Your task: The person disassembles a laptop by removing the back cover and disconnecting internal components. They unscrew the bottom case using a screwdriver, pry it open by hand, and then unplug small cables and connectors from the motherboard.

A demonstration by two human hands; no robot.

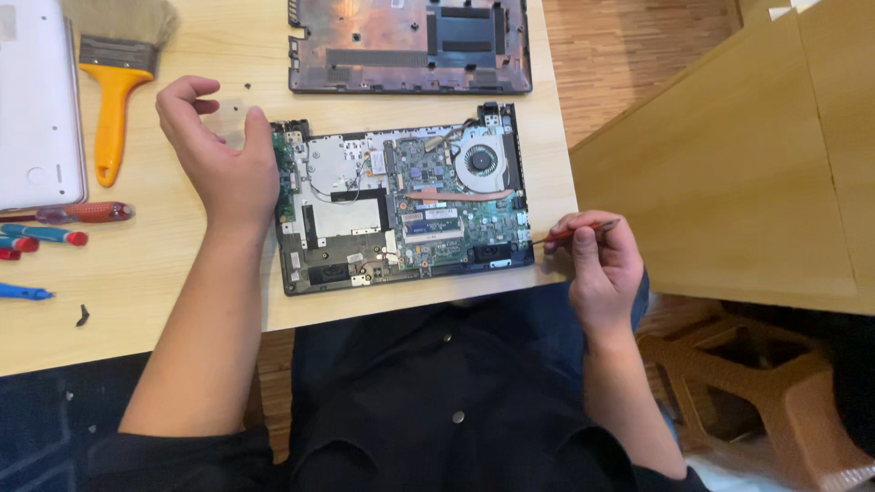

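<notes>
Head view: your right hand (603, 264) pinches a red screwdriver (572, 232), tip pointing left at the opened laptop's (401, 196) right edge; left hand (223, 155), fingers loosely curled and empty, rests on its left edge.

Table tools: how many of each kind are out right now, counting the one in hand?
Brush: 1
Screwdrivers lying at the left edge: 4, some cut off by the frame
Screwdriver in the right hand: 1
Total: 6
The left hand holds no tool; it rests on the open laptop.
</notes>
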